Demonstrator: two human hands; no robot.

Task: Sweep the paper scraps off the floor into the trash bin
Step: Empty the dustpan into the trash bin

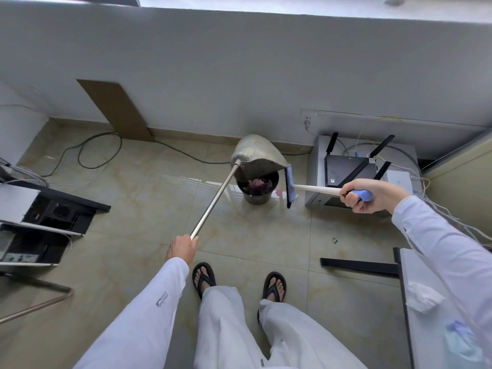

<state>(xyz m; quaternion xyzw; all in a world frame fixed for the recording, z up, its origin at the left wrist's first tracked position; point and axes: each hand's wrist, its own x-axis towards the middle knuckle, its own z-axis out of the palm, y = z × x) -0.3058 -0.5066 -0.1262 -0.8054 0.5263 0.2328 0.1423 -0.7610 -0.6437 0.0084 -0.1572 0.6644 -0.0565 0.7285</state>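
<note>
looking down from head height at a pale tiled floor [133, 182], a person in white sleeves and black sandals faces a small dark trash bin [257, 199] near the wall. the left hand [182, 249] is curled round the near end of a long metal pole [214, 202], which runs up and away to a grey dustpan [257, 155]. the dustpan is tipped mouth-down over the bin's rim, well ahead of the left hand. pink and purple paper scraps [259, 183] lie inside the bin under the pan. the right hand [370, 194], held out to the right at about the bin's level, is wrapped round the blue grip of a short broom [316, 189]. its cream shaft points left, and its blue head [289, 187] stands on edge just beside the bin's right side. the two hands are well apart. one pink scrap [278, 193] shows low between the bin and the broom's head, and a tiny scrap [334, 240] lies on the tiles below the right hand. a black router [348, 170] sits on a grey box behind the broom.
</note>
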